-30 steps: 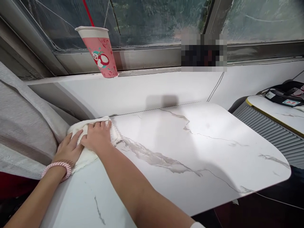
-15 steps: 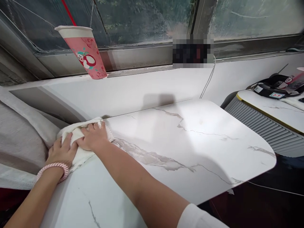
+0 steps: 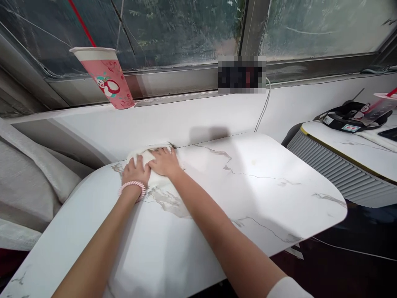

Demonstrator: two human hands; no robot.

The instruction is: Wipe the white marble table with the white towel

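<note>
Window nook; white marble-patterned tabletop with grey veins (image 3: 248, 198) fills the centre and lower frame, its far edge meeting a white wall below a wet, streaked window (image 3: 173, 29).

White crumpled cloth (image 3: 145, 155) lies at the far edge of the tabletop, centre-left of frame, right against the wall. Both hands rest on it side by side. Left hand (image 3: 133, 171) flat on the cloth's near left part, fingers spread forward, palm down, not clenched; pink coiled hair tie (image 3: 132, 188) around that wrist. Right hand (image 3: 164, 162) pressed on the cloth's right part, fingers bent slightly over it, thumb touching the left hand. Whether either hand pinches the fabric cannot be told. A white sleeve cuff (image 3: 288, 287) shows on the right arm at lower right.

Outward: pink paper cup with a white rim and cartoon print (image 3: 107, 78) stands on the windowsill, upper left, well apart from the cloth. Thin white cable (image 3: 262, 109) runs down the wall, upper centre. Grey fabric cushion (image 3: 27, 182) at left edge. Grey ribbed cabinet with a marble top (image 3: 338, 169) at right.
</note>
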